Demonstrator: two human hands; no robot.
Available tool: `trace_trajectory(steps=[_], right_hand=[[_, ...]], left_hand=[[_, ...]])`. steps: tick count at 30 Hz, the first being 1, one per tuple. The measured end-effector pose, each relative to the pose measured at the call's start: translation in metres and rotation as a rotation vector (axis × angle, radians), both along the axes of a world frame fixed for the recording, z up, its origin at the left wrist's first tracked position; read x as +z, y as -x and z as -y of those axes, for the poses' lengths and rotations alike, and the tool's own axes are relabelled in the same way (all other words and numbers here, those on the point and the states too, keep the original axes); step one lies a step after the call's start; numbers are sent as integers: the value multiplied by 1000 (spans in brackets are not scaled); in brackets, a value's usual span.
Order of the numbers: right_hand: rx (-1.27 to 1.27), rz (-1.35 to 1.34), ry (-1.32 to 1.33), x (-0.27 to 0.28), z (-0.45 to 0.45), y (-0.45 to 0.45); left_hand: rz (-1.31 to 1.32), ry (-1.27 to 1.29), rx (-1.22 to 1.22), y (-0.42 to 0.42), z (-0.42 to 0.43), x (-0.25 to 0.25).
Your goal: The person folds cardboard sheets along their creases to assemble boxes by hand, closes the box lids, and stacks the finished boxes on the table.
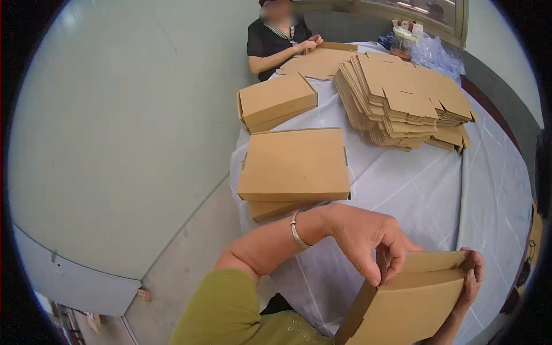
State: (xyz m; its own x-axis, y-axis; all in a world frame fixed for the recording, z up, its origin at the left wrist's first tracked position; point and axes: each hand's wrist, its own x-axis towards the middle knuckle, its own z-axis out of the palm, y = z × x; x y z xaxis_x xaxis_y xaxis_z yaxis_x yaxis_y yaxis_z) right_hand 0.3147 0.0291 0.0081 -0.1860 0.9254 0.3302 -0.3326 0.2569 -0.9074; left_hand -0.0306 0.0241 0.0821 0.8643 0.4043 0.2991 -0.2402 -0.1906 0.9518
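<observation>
A partly folded brown cardboard box (411, 307) stands tilted at the lower right, close to my body. My left hand (371, 238), with a bangle at the wrist, reaches over and pinches the box's upper left corner between thumb and fingers. Around the opposite upper corner curl the fingers of my right hand (472, 276). An upright flap runs along the top edge between both hands. The box's lower part is cut off by the frame.
Folded boxes (293, 164) are stacked on the sheet-covered table (397, 190), with another box (279, 100) behind. A tall pile of flat cardboard blanks (402, 95) stands farther back. Across the table, a person (282, 46) handles a cardboard sheet (319, 62). Clear plastic (437, 57) lies at the back right.
</observation>
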Motion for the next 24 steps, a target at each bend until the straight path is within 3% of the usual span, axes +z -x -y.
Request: trace_trajectory(steps=[9, 13, 15, 16, 20, 24], right_hand=[[-66, -94, 100, -10, -9, -17], [-16, -147, 108, -11, -11, -13], [30, -132, 99, -12, -12, -15], [-66, -78, 118, -14, -11, -17], [-11, -97, 141, -13, -5, -18], [-75, -71, 114, 11, 0, 4]], left_hand=[[-20, -30, 143, 3, -1, 8], [-63, 20, 90, 6, -7, 2], [-94, 200, 57, 7, -5, 4], [-77, 211, 28, 7, -4, 5], [-69, 66, 105, 7, -6, 5], [5, 158, 83, 6, -3, 3]])
